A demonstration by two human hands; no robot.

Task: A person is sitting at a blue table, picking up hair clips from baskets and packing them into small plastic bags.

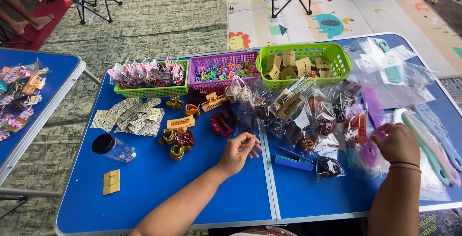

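The left hand is resting near the middle of the blue folding table, its grip half curled with fingertips pinched together, possibly on something too small to make out; the right hand is lying on the heap of clear plastic packets, fingers closing loosely on a packet holding a pink comb, though how firmly cannot be told; judging from this, lifting one packet cleanly is calling for a grip on its edge only, so that neighbouring slippery bags are not dragging along, while the left hand is steadying the pile; a blue stapler is lying just beside the pile, between the two hands; loose hair claws in mustard, maroon and orange are sitting left of the left hand; a sheet-like scatter of small printed cards is lying further left, near a clear jar with a black lid and a tan card; along the far edge a green basket is holding tan cards, a purple basket is holding small colourful clips, and another green basket is holding packeted pink items; pastel combs are lying at the right edge.
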